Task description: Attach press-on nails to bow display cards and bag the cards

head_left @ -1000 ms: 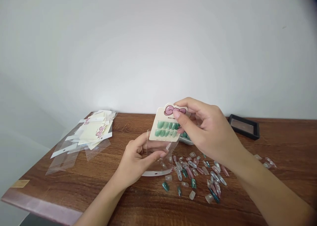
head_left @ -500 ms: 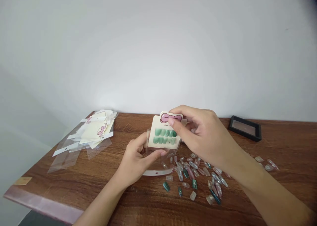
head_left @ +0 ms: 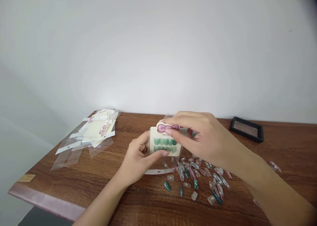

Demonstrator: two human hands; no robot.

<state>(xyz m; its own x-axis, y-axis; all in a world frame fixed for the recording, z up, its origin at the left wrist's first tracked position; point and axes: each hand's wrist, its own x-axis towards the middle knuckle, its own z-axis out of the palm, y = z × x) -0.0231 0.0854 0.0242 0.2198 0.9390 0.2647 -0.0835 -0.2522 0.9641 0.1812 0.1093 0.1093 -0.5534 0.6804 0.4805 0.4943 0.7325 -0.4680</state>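
Note:
My right hand point(head_left: 205, 140) pinches the top of a cream card point(head_left: 163, 144) that has a pink bow at its head and two rows of green press-on nails stuck on it. The card's lower part sits inside a clear plastic sleeve point(head_left: 160, 165), which my left hand point(head_left: 138, 158) grips by its open edge, thumb in front. Both hands hover just above the wooden table point(head_left: 99, 173), near its middle.
Several loose press-on nails point(head_left: 198, 179), green, pink and clear, lie scattered to the right of the sleeve. A pile of clear sleeves and bow cards point(head_left: 94, 131) sits at the back left. A black-framed flat box point(head_left: 246, 129) lies at the back right. A white wall stands behind.
My right hand has pushed the nail card down from above the sleeve's mouth into the sleeve. My left hand has kept its hold on the sleeve.

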